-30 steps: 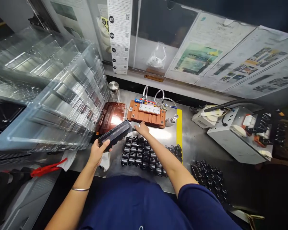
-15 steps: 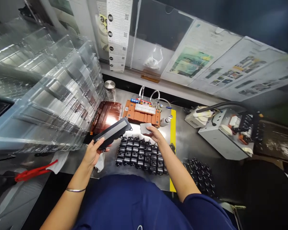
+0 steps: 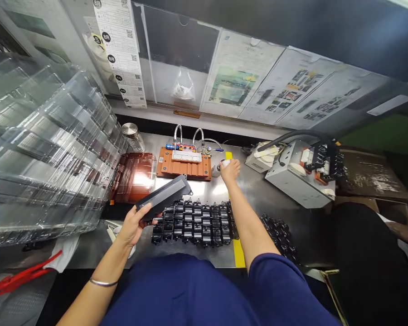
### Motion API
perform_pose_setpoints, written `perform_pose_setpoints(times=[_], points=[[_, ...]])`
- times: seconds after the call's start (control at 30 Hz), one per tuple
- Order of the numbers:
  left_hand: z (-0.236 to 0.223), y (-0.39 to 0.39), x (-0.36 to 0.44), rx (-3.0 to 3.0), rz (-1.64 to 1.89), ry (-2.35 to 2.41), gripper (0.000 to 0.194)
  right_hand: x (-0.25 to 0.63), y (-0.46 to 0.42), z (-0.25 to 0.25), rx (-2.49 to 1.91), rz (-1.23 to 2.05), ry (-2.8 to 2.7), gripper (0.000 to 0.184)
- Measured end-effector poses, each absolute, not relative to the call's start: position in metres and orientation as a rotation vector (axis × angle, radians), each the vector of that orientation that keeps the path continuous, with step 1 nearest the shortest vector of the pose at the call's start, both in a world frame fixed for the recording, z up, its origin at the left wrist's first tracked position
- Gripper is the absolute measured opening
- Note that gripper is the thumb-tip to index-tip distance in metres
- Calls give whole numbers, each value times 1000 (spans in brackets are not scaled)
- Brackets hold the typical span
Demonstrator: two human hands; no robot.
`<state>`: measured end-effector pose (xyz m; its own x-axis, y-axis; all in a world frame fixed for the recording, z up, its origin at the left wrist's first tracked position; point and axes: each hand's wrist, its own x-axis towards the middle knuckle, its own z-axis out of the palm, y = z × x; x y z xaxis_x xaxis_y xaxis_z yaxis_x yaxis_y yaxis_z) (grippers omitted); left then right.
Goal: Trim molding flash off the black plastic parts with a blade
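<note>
My left hand point(image 3: 134, 225) is closed on one end of a long black plastic part point(image 3: 165, 197) with a grey strip along its upper face, held tilted above the bench. My right hand point(image 3: 230, 170) reaches to a small metal-topped bottle point(image 3: 216, 170), with a pale square pad point(image 3: 226, 162) under its fingers; whether the pad presses on the bottle's top is partly hidden. Below both hands, rows of similar black plastic parts point(image 3: 197, 222) lie side by side. Behind them sits an orange-brown fixture point(image 3: 185, 168) with metal-sheathed hoses.
Stacked clear plastic trays point(image 3: 54, 154) rise at the left, beside a brown translucent tray point(image 3: 136, 176) and a lidded glass jar point(image 3: 134, 137). At the right stands a grey machine box point(image 3: 299, 181). More black parts point(image 3: 279, 235) lie at the right front. Another person's arm point(image 3: 406, 233) shows far right.
My right hand has moved right and away from me with the pad, from beside the black part to the bottle. My left hand keeps its hold. The view has turned right.
</note>
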<state>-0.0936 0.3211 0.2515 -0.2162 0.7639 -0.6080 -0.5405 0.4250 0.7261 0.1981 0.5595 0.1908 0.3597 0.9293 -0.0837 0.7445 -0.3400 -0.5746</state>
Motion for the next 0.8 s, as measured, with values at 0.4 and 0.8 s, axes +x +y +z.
perform_pose_setpoints(times=[0.4, 0.8], points=[[247, 330, -90, 170, 1306, 1389, 53, 205, 547, 168, -2178, 675, -1520, 55], [251, 339, -77, 293, 1383, 1438, 60, 157, 479, 225, -1383, 1381, -1298, 69]])
